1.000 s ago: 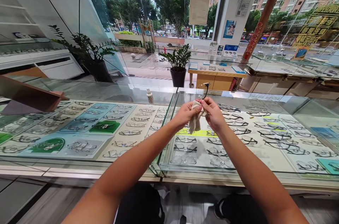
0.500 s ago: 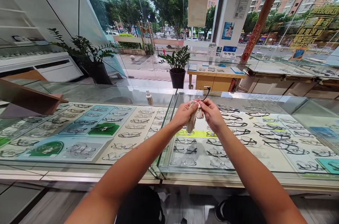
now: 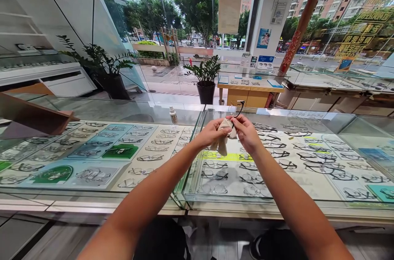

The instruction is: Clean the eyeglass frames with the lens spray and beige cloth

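Observation:
My left hand (image 3: 211, 132) is closed on a beige cloth (image 3: 222, 145), which hangs down below the fingers. Right beside it, my right hand (image 3: 245, 128) pinches a pair of eyeglasses (image 3: 241, 109) with a dark temple that sticks up above the fingers. The cloth is folded around part of the glasses between both hands, so the lens there is hidden. Both hands are held over the glass showcase (image 3: 197, 172), where rows of eyeglass frames lie under the top.
A small white spray bottle (image 3: 173, 115) stands on the counter left of my hands. At the far left is a brown stand (image 3: 37, 112). A potted plant (image 3: 206, 87) and a wooden cabinet (image 3: 246, 95) are beyond the counter, before the window.
My left thumb and the cloth have shifted slightly down, and the cloth now bunches differently over the glasses. My right hand keeps about the same place.

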A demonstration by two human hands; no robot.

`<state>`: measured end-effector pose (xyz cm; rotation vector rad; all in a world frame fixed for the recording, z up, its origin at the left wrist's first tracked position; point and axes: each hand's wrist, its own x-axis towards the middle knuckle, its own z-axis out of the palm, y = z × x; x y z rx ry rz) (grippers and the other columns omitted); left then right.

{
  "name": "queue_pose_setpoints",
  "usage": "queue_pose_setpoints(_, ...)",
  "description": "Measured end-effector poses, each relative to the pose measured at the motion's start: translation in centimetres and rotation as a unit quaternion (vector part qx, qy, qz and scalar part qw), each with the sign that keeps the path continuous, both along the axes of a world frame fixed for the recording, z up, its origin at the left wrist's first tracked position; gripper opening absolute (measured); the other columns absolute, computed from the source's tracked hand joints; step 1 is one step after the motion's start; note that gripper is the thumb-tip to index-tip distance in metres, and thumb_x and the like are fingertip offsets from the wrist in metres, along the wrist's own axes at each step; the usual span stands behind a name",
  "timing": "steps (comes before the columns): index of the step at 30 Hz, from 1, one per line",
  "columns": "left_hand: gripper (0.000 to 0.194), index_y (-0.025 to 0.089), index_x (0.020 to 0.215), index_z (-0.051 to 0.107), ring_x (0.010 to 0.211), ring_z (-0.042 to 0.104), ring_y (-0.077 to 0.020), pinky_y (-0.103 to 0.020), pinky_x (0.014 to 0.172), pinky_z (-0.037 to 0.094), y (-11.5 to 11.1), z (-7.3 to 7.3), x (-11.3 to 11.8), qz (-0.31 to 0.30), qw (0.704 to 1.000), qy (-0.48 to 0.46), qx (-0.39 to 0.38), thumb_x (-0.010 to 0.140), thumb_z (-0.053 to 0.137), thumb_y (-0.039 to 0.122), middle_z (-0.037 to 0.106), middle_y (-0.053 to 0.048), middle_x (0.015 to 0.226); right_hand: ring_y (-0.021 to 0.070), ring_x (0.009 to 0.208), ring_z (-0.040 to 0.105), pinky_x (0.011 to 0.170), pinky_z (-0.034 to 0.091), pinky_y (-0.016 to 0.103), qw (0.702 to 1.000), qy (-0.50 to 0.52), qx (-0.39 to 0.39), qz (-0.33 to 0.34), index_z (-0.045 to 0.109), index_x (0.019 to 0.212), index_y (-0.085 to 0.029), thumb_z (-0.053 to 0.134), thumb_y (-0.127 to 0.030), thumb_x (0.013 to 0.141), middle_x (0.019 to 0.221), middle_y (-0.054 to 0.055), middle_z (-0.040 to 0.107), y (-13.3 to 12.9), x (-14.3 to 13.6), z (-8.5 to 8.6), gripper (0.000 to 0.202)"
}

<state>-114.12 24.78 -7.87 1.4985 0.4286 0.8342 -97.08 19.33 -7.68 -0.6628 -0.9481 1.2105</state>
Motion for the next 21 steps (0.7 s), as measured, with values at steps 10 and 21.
queue_pose_setpoints(10, 0.062, 0.012, 0.099, 0.074, 0.078, 0.065, -0.016, -0.028, 0.076, 0.055, 0.2, -0.7, 0.7, 0.055, 0.996, -0.02, 0.062, 0.091, 0.075, 0.074, 0.067, -0.003, 0.077, 0.0141, 0.076, 0.06, 0.066, 0.047, 0.029, 1.0, -0.03, 0.005, -0.004, 0.071, 0.083, -0.025, 0.1, -0.052, 0.07, 0.098, -0.001, 0.08, 0.0, -0.2, -0.2, 0.041)
queue_pose_setpoints(21, 0.061, 0.013, 0.121, 0.073, 0.079, 0.062, -0.0151, -0.024, 0.071, 0.046, 0.3, 0.3, -0.8, -0.032, 0.998, 0.03, 0.052, 0.084, 0.089, 0.059, 0.069, -0.004, 0.09, 0.0164, 0.086, 0.066, 0.072, 0.053, 0.029, 1.0, -0.008, -0.006, 0.002, 0.072, 0.085, -0.025, 0.1, -0.05, 0.071, 0.108, 0.002, 0.083, -0.2, -0.1, 0.2, 0.041)
